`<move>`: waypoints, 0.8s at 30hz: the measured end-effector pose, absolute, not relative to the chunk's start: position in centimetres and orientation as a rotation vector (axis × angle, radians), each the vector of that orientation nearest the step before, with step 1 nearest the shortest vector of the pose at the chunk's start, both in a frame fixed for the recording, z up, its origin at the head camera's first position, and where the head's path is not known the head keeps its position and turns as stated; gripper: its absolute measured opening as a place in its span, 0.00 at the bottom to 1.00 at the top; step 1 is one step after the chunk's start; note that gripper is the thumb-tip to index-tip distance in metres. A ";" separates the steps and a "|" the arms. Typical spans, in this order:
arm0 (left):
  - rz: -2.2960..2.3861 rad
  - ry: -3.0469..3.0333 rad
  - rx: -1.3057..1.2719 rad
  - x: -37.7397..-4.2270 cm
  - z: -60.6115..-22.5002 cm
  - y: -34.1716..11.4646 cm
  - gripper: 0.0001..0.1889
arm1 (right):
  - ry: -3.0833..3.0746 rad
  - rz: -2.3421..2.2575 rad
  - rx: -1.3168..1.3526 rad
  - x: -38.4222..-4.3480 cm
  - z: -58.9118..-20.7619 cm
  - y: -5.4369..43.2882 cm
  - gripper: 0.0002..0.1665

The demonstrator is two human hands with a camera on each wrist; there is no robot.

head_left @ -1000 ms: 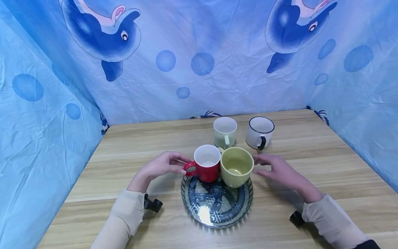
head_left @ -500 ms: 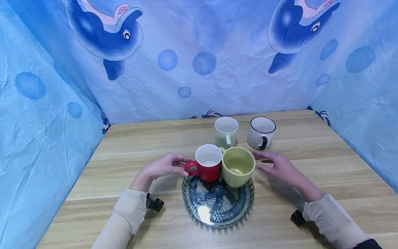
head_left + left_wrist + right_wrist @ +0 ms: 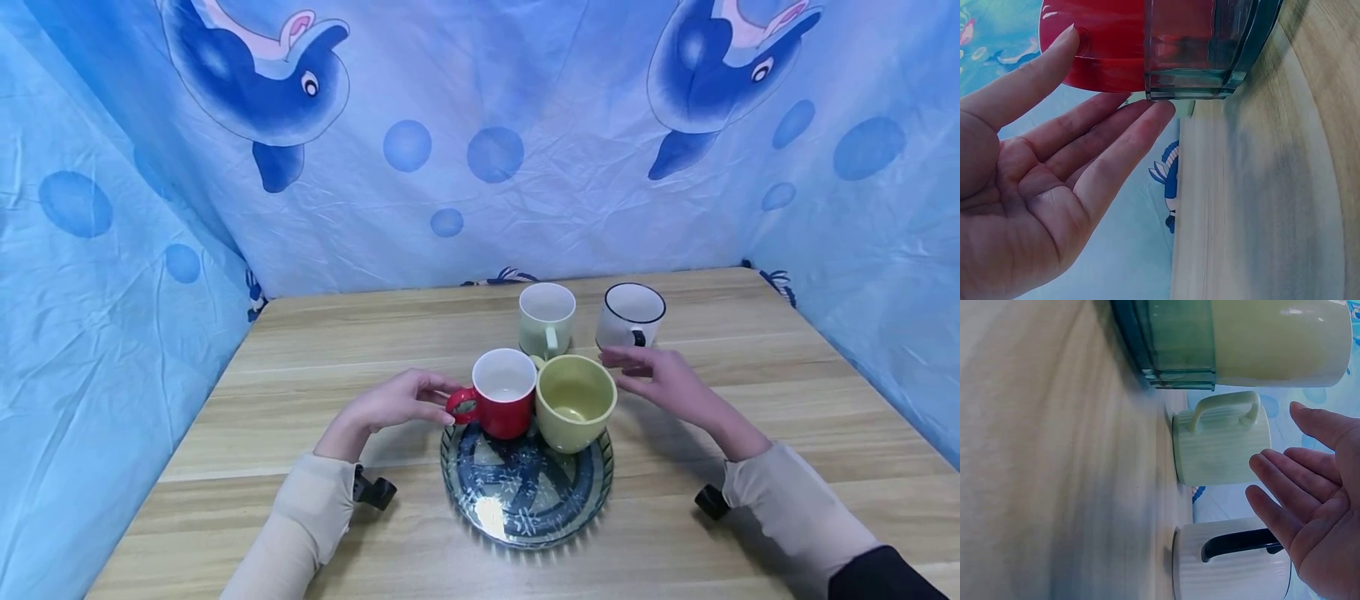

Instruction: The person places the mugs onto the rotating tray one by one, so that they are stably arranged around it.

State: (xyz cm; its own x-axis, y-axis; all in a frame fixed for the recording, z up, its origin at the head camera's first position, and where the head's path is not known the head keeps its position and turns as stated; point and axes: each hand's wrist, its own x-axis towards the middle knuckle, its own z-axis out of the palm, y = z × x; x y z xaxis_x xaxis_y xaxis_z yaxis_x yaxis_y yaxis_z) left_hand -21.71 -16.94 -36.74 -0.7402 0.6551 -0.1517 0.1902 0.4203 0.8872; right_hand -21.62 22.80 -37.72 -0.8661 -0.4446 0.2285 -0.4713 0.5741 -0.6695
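A red mug (image 3: 504, 408) with a white inside and a yellow-green mug (image 3: 573, 403) stand side by side on a round glass dish (image 3: 525, 500) with a blue pattern. My left hand (image 3: 395, 404) is at the red mug's handle (image 3: 1082, 42), its thumb tip against it and the other fingers stretched out beyond. Right of the yellow-green mug, my right hand (image 3: 663, 385) hovers with extended fingers, holding nothing. Behind it stands a white mug (image 3: 628, 313) with a dark rim and black handle, partly covered by the fingers in the head view.
A pale green mug (image 3: 545, 317) stands behind the dish, left of the white mug. All this is on a wooden table (image 3: 337, 333). Blue cloth with dolphins (image 3: 480, 208) hangs along the table's back and sides.
My right hand has moved up and back from the yellow-green mug's side, toward the white mug. The left hand and the mugs stay in place.
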 end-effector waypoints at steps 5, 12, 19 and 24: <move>1.258 2.210 0.715 -21.7 -36.6 -17.0 0.26 | -2.793 1.231 0.796 -22.5 -37.4 22.3 0.26; 1.255 2.173 0.745 -21.8 -36.6 -17.1 0.29 | -2.796 1.275 0.837 -23.4 -37.3 21.5 0.27; 1.236 2.115 0.783 -22.1 -37.0 -17.7 0.31 | -2.782 1.281 0.873 -23.7 -37.2 21.2 0.26; 1.207 2.079 0.817 -22.3 -37.3 -17.9 0.30 | -2.768 1.273 0.905 -24.0 -37.4 20.9 0.26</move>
